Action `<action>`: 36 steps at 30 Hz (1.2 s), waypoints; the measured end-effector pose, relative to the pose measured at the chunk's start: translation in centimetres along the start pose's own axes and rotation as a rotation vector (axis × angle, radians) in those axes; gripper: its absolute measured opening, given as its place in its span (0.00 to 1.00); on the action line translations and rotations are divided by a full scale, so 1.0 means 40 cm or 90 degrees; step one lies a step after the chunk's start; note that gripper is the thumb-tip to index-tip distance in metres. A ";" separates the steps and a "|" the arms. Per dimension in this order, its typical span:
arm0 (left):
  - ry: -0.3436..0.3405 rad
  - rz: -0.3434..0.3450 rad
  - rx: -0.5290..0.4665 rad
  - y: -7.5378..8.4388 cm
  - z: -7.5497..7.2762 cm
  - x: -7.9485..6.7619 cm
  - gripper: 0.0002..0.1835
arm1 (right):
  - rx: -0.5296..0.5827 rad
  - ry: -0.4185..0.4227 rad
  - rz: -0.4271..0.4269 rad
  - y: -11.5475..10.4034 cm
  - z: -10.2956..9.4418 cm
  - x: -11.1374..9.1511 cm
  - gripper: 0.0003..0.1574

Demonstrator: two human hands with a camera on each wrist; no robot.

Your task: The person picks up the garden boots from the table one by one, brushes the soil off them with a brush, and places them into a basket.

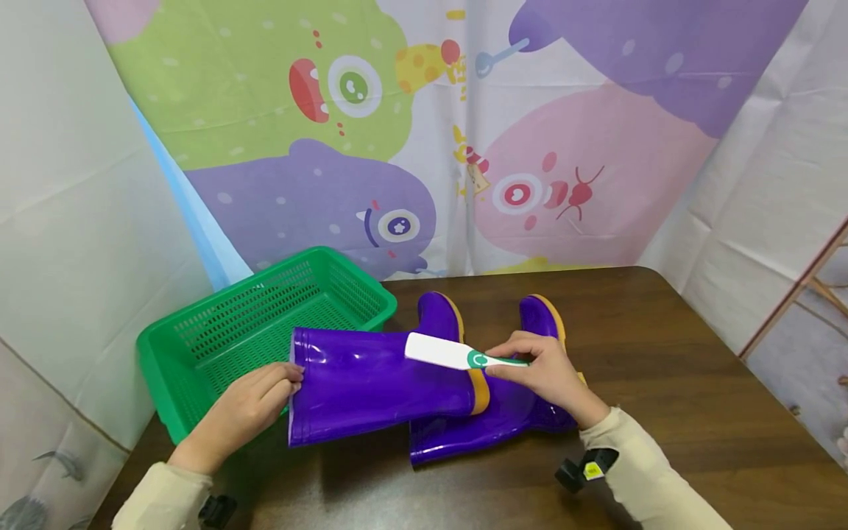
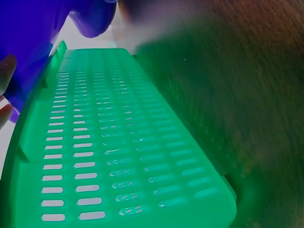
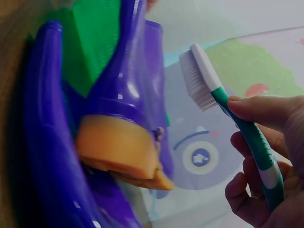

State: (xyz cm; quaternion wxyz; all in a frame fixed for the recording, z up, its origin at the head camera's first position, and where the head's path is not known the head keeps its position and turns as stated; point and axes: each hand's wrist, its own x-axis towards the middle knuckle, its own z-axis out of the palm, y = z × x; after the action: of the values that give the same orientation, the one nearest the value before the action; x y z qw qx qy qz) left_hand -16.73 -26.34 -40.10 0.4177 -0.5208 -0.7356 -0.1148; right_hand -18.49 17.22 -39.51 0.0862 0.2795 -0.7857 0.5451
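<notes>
Head view: white-and-green plastic brush [image 1: 440, 351] held over a shiny purple rubber boot [image 1: 384, 379]

The person's right hand [image 1: 539, 368] grips the brush by its handle. The right wrist view shows its white bristles apart from the boot. The handle's round green emblem [image 1: 477, 359] carries a white curved mark; no letters can be made out.

The left hand [image 1: 248, 405] pinches the boot at the rim of its open top. The boot's shaft points left, its orange-yellow heel right and its toe toward the cartoon-printed fabric backdrop [image 1: 596, 147]. A second purple rubber boot [image 1: 477, 442] with an orange-yellow sole lies partly beneath it on the dark brown wood-grain table [image 1: 676, 353]; whether the boots touch is unclear.

The perforated green plastic basket [image 1: 155, 383] stands at the left, behind the left hand, overlapped by the boot's top. Yellow marks [image 1: 457, 70] like lettering run down the backdrop's crease, too broken to read. The small yellow label [image 1: 592, 470] at the right wrist is illegible.
</notes>
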 end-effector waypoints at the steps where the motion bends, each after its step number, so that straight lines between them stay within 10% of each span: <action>1: 0.000 0.000 -0.001 0.000 0.000 0.000 0.18 | 0.003 -0.004 0.003 0.003 0.005 0.001 0.10; 12: 0.000 0.000 -0.001 0.000 -0.001 0.001 0.18 | -0.031 -0.053 0.070 0.046 0.034 0.000 0.11; 36: -0.008 0.001 -0.002 0.000 -0.001 0.001 0.19 | -0.195 0.028 0.092 0.084 -0.071 -0.040 0.11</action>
State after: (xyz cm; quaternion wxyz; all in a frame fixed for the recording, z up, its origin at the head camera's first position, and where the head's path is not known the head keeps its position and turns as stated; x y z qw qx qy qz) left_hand -16.72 -26.35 -40.05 0.4122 -0.5226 -0.7379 -0.1121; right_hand -19.43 21.19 -41.83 0.1057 0.1941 -0.8755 0.4297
